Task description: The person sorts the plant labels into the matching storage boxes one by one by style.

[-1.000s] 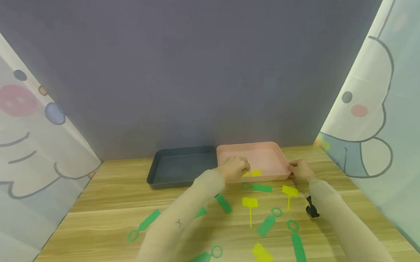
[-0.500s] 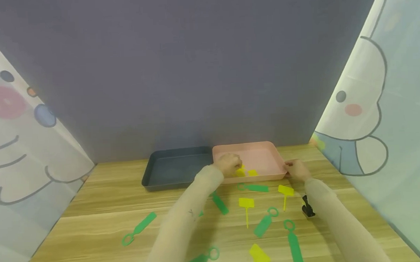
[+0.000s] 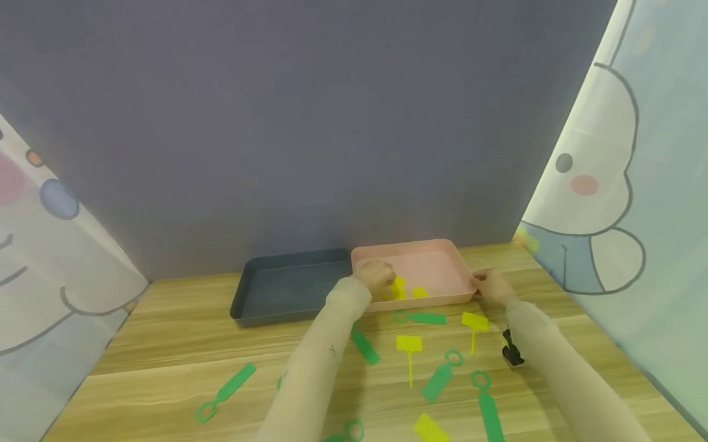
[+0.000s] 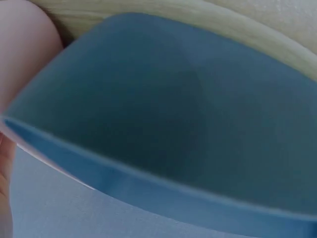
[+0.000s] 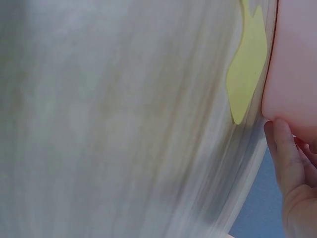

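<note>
Pink tray, head view: the pink tray [image 3: 428,265] stands at the back of the bench [image 3: 130,359], just beside the dark tray [image 3: 298,285].
Yellow tags inside, head view: two yellow tags [image 3: 399,288] show in the tray's front left part.
Left hand, head view: the left hand [image 3: 375,274] is over that same part, fingers curled narrow, just beside the nearer tag; whether they hold anything, I cannot tell.
Handling the tags: the work seems to be laying yellow tags in this tray. Best kept low over the tray floor, each tag let go flat, with the wrist clear of the left rim.
Right hand, head view: the right hand [image 3: 493,286] touches the tray's right end; steady, light pressure there should keep the tray from sliding without tipping it.
Loose tags, head view: green tags [image 3: 492,419] and yellow ones [image 3: 409,343] lie apart on the bench; the sleeves had best stay above them.
Dark tray, left wrist view: its wall fills most of the view; only part of the hand shows at the left edge, its grip hidden.
Tray corner, right wrist view: fingertips touch the lower corner; whether they pinch it, I cannot tell. A yellow tag lies just beside the wall, so the tray should not be dragged over it.
</note>
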`<state>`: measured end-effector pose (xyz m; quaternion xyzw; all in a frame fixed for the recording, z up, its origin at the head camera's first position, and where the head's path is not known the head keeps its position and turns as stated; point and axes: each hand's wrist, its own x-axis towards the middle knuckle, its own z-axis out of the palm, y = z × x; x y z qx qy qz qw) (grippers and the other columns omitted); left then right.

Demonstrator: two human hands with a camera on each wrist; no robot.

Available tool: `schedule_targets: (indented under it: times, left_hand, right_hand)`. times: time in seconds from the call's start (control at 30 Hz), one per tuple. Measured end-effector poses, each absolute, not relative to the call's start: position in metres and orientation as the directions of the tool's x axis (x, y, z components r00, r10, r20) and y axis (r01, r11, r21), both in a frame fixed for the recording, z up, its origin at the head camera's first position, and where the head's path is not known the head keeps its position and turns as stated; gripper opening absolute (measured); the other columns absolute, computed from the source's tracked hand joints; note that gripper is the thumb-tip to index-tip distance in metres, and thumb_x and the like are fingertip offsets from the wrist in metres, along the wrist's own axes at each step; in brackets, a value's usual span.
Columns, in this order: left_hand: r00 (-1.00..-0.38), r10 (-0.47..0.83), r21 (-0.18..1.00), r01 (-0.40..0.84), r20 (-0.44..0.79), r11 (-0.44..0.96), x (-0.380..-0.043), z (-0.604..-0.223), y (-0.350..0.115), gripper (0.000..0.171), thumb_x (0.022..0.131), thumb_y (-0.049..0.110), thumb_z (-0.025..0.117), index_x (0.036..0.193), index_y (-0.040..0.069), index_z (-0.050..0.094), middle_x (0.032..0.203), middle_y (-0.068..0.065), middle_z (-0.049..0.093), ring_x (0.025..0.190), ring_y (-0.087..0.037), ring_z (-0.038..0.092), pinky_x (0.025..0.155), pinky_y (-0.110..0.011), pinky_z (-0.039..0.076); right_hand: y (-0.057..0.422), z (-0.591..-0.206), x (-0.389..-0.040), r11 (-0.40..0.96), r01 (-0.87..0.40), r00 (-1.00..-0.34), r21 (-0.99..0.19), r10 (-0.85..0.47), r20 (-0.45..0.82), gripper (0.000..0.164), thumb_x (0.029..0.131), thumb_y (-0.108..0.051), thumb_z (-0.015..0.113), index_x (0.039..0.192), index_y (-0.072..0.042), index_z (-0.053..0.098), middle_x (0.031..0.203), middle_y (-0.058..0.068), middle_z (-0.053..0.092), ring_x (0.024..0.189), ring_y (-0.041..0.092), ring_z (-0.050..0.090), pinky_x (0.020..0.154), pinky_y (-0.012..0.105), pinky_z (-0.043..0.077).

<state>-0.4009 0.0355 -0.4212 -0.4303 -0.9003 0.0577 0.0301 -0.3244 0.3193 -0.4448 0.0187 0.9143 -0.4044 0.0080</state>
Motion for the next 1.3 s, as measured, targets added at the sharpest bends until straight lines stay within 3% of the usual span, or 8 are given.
schedule_targets:
  times: [0.13,0.2,0.3,0.57,0.77,0.97,1.13,1.3]
  left_hand:
    - [-0.671,0.742,-0.113,0.736,0.009,0.667,-0.400,-0.422,0.033,0.007,0.077,0.017,0.071,0.075,0.015,0.065,0.078,0.008,0.060,0.066,-0.004,0.048,0.061,-0.010,0.040]
    - [-0.694,0.720,-0.098,0.716,0.007,0.691,-0.400,-0.422,0.032,0.010,0.074,0.023,0.072,0.080,0.016,0.068,0.081,0.007,0.063,0.069,-0.005,0.052,0.065,-0.011,0.045]
    - [-0.709,0.705,-0.090,0.701,0.015,0.708,-0.401,-0.424,0.031,0.009,0.074,0.022,0.072,0.074,0.016,0.066,0.076,0.008,0.060,0.065,-0.006,0.047,0.061,-0.012,0.043]
    - [-0.719,0.694,-0.073,0.692,0.022,0.719,-0.404,-0.434,0.027,0.035,0.078,0.013,0.070,0.056,0.016,0.044,0.065,0.007,0.047,0.057,-0.006,0.035,0.049,-0.012,0.032]
    - [-0.717,0.696,-0.106,0.689,0.037,0.717,-0.403,-0.433,0.024,0.004,0.077,0.020,0.070,0.077,0.016,0.067,0.077,0.007,0.061,0.066,-0.004,0.048,0.070,-0.012,0.048]
    - [-0.728,0.685,-0.093,0.680,0.033,0.727,-0.404,-0.432,0.024,0.010,0.076,0.020,0.071,0.085,0.018,0.069,0.089,0.007,0.066,0.077,-0.005,0.057,0.078,-0.014,0.050]
    - [-0.726,0.687,-0.086,0.682,0.038,0.726,-0.405,-0.433,0.023,0.010,0.077,0.018,0.071,0.087,0.017,0.070,0.091,0.007,0.068,0.079,-0.005,0.060,0.078,-0.014,0.050]
    - [-0.727,0.686,-0.007,0.686,0.011,0.727,-0.403,-0.429,0.022,0.009,0.081,0.015,0.068,0.074,0.011,0.064,0.074,0.006,0.061,0.062,-0.005,0.045,0.060,-0.012,0.041]
  right_hand:
    - [0.318,-0.444,-0.323,0.661,0.058,-0.998,-0.748,0.044,-0.039,0.036,0.094,-0.005,0.043,0.118,0.021,0.046,0.116,0.039,0.051,0.081,0.028,0.067,0.069,0.031,0.057]
    - [0.318,-0.443,-0.323,0.660,0.064,-0.998,-0.749,0.049,-0.042,0.036,0.094,-0.005,0.043,0.119,0.021,0.045,0.116,0.039,0.051,0.081,0.028,0.067,0.069,0.031,0.057]
    - [0.318,-0.442,-0.322,0.661,0.067,-0.998,-0.748,0.055,-0.041,0.036,0.094,-0.005,0.043,0.119,0.022,0.045,0.116,0.039,0.051,0.081,0.028,0.067,0.068,0.031,0.057]
    - [0.314,-0.444,-0.320,0.681,0.034,-0.999,-0.731,0.027,-0.021,0.035,0.094,-0.005,0.044,0.117,0.021,0.047,0.112,0.038,0.054,0.082,0.031,0.067,0.070,0.033,0.057]
    - [0.313,-0.442,-0.320,0.661,0.046,-0.999,-0.749,0.030,-0.036,0.036,0.094,-0.005,0.044,0.119,0.022,0.045,0.114,0.039,0.052,0.082,0.030,0.067,0.070,0.031,0.057]
    - [0.314,-0.441,-0.322,0.653,0.053,-0.999,-0.756,0.031,-0.044,0.036,0.094,-0.003,0.043,0.119,0.022,0.044,0.116,0.039,0.051,0.080,0.028,0.067,0.068,0.030,0.057]
    - [0.313,-0.439,-0.321,0.672,0.045,-0.999,-0.739,0.021,-0.042,0.036,0.094,-0.004,0.043,0.119,0.022,0.044,0.115,0.039,0.051,0.080,0.028,0.067,0.069,0.031,0.057]
    - [0.312,-0.439,-0.321,0.686,0.034,-0.999,-0.727,0.020,-0.027,0.036,0.094,-0.004,0.044,0.118,0.022,0.045,0.113,0.039,0.053,0.081,0.030,0.067,0.069,0.032,0.057]
